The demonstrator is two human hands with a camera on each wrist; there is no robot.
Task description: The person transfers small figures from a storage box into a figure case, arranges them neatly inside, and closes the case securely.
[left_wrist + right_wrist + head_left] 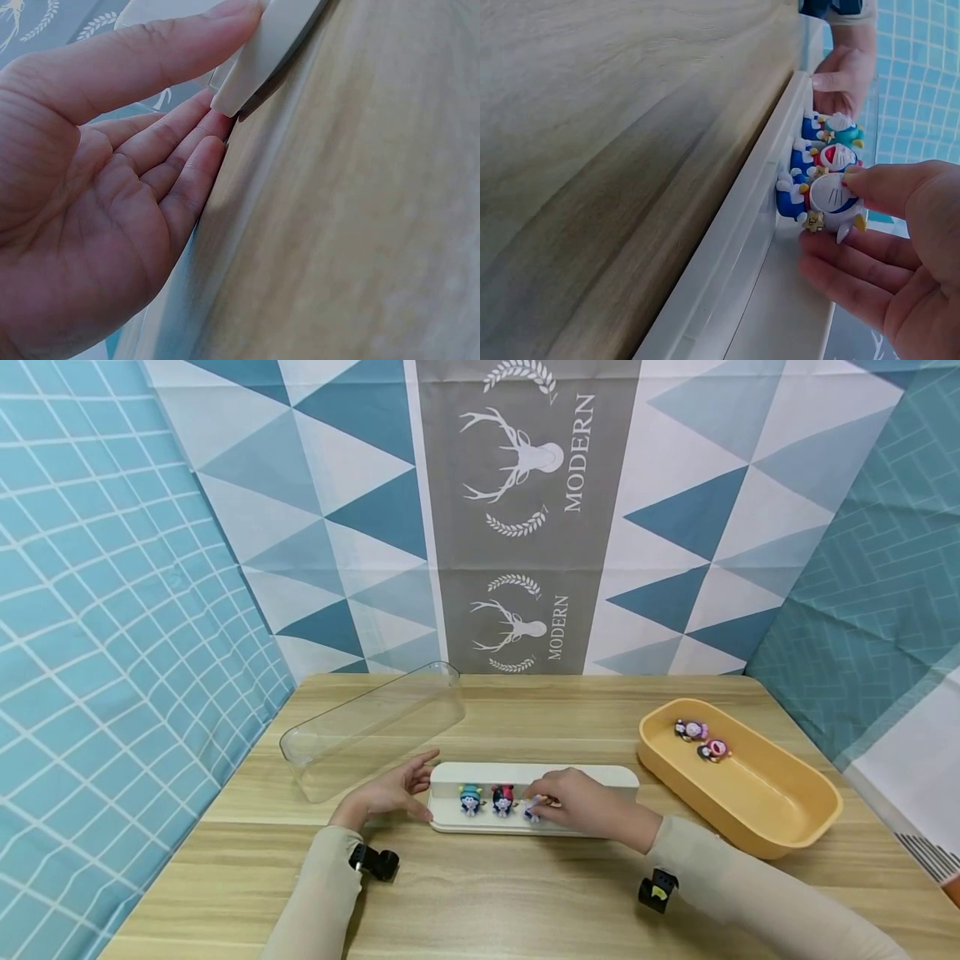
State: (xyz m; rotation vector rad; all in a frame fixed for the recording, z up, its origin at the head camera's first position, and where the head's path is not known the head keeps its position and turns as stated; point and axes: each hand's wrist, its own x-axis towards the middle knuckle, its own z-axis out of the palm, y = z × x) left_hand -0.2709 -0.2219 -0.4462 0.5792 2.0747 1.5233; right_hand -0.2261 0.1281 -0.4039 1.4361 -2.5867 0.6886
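Observation:
A long white display stand (480, 827) with a raised back step lies across the middle of the table. My left hand (390, 789) holds its left end, thumb at the front corner and fingers round the far side. Two small cartoon cat figurines stand on the stand's front ledge: one with a teal hat (470, 799), one with a red and black hat (502, 800). Beside them, my right hand (588, 806) pinches a third figurine (832, 193) by its head between thumb and fingers. This one has a white face, a blue body and a gold star-shaped charm.
A clear plastic cover (375, 727) lies at the back left of the table. On the right stands a yellow-orange tray (757, 793), with two more figurines, a purple one (692, 730) and a red-pink one (715, 749), lying inside. Patterned cloth hangs behind the table.

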